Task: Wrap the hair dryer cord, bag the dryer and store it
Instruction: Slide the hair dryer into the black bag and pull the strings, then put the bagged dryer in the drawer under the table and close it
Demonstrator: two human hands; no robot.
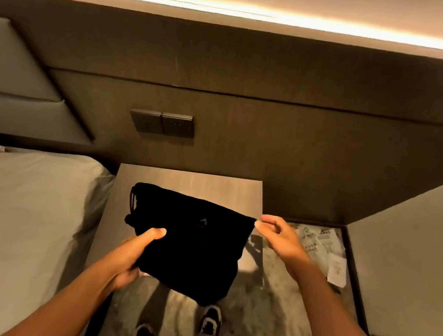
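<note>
**Bagged and Ready, Pouch Hangs Above the Nightstand**

A hotel bedside: the bed (pixel 20 211) lies at nine o'clock, the wooden nightstand (pixel 190 182) at twelve. The left hand (pixel 129 257) clamps the lower left corner of the black drawstring bag (pixel 190 242), thumb on top. The bag's drawstring mouth points toward ten o'clock, its long axis running across to three o'clock, where the right hand (pixel 280 239) pinches the upper right corner. The dryer itself is unseen, presumably inside. The nightstand sits just beyond, equally near both hands.

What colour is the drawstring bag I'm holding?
The drawstring bag is plain black, with no clear pattern, as seen in the head view.
</note>
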